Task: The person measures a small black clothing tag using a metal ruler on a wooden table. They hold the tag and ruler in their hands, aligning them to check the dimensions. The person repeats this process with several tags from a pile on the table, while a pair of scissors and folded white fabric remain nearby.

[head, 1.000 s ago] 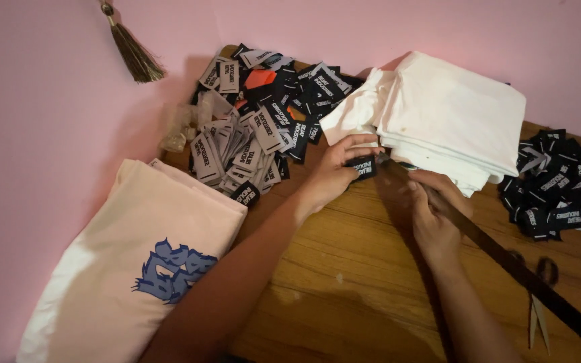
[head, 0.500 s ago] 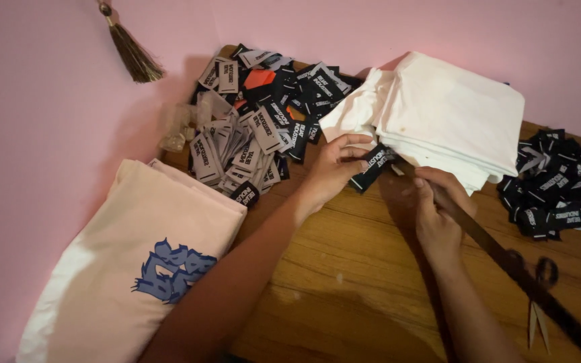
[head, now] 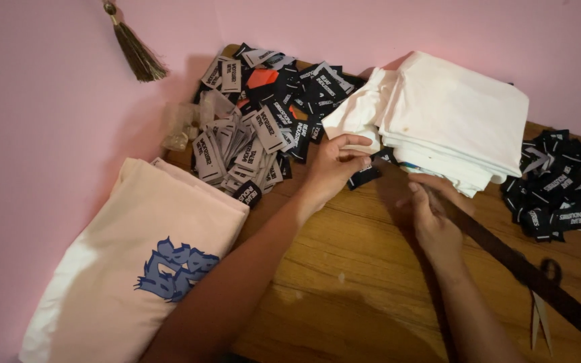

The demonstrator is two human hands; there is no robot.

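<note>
My left hand pinches a small black woven label between thumb and fingers, just off the near corner of the stack of folded white cloth at the far edge of the tabletop. The label looks light, thin and floppy, so I judge a pinch at one short end holds it best. My right hand rests beside the stack, its fingers half curled and touching a long dark strap; I cannot tell whether they grip it. A loose heap of labels lies at the far left corner and another heap at the right edge. I see no containers. A cream printed garment hangs off the left edge.
</note>
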